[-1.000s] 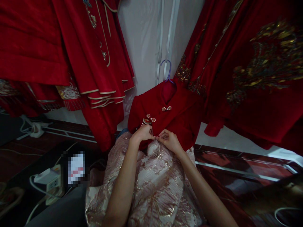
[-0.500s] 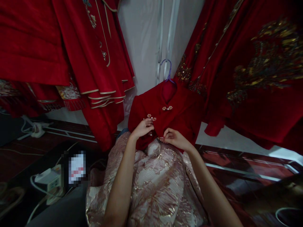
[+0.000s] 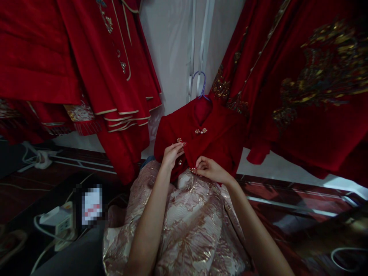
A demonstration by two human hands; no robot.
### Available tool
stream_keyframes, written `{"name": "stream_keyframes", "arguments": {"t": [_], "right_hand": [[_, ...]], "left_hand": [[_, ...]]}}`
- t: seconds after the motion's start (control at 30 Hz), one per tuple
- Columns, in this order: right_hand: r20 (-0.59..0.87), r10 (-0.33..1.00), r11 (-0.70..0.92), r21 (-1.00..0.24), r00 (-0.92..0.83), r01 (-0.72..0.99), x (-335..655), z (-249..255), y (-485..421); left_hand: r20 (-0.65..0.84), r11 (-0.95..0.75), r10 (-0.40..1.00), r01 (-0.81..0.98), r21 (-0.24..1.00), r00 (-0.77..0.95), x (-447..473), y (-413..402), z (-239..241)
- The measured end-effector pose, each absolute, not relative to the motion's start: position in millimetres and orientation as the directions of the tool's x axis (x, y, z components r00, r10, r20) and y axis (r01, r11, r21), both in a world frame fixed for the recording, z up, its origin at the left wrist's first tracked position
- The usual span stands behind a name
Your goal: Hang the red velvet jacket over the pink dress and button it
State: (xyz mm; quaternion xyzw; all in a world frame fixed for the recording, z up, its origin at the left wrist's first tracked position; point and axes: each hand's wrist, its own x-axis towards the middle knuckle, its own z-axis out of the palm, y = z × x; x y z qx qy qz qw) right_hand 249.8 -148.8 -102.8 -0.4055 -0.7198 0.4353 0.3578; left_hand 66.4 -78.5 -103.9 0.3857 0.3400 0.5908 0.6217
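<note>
Red jacket (image 3: 212, 145) being handled at its front by two bare hands

The jacket is being held up by a purple hanger (image 3: 204, 86) in the middle of the view, and its bottom edge is being met by a pale, gold-patterned cloth (image 3: 192, 222) that is being draped over the lap. At the jacket's front edge, a small clasp (image 3: 192, 170) is being pinched by the right hand (image 3: 212, 169); a narrow grip is being made with thumb and fingertips, while the other fingers are being curled inward. A second clasp (image 3: 179, 140), higher up and to one side, is being partly covered by the fingertips of the left hand (image 3: 172, 155). Those fingers are being held nearly straight and close together; whether any cloth is being gripped under them cannot be told. Near the collar, the jacket is being decorated by a beaded clasp (image 3: 201, 131), well apart from both hands.

Farther out, the jacket is being flanked by red garments with pale edging (image 3: 94, 76) on the left and red garments with gold decoration (image 3: 322, 134) on the right. Between them, a white wall (image 3: 169, 46) is being crossed by metal bars (image 3: 204, 38). At lower left, a blurred screen (image 3: 92, 207) is being shown beside a power strip (image 3: 64, 226).
</note>
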Motion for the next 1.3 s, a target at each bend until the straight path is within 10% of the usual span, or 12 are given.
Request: {"name": "stream_keyframes", "arguments": {"t": [0.6, 0.97, 1.13, 1.3], "right_hand": [[0.157, 0.885, 0.3, -0.912, -0.438, 0.279, 250, -108, -145], [0.157, 0.885, 0.307, -0.904, -0.438, 0.298, 248, -108, -146], [0.111, 0.854, 0.293, -0.909, -0.508, 0.295, 260, -100, -149], [-0.014, 0.77, 0.257, -0.908, -0.637, 0.331, 287, -83, -161]], "left_hand": [[-0.031, 0.207, 0.964, -0.678, 0.706, 0.263, 62, -74, -105], [0.068, -0.069, 0.997, -0.477, 0.876, -0.02, 72, -83, -100], [0.092, -0.051, 0.99, -0.348, 0.936, 0.102, 82, -85, -93], [0.558, -0.566, 0.824, 0.095, 0.819, 0.102, 115, -80, -65]]}}
